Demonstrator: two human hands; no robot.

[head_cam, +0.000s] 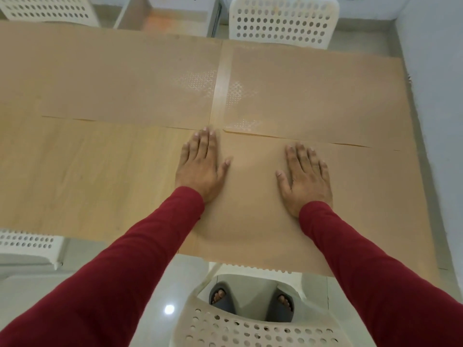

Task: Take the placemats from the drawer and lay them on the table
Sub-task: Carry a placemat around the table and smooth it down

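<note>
Three tan placemats lie flat on the light wooden table. One placemat covers the far left, a second the far right, and a third the near right, reaching the table's front edge. Both hands rest palm down on that near placemat, fingers spread and pointing away from me. My left hand presses near its left edge. My right hand lies about a hand's width to the right. Neither holds anything. The drawer is out of view.
White perforated plastic chairs stand around the table: one at the far right, one at the far left, one at the near left, and one right below me. A pale wall runs along the right.
</note>
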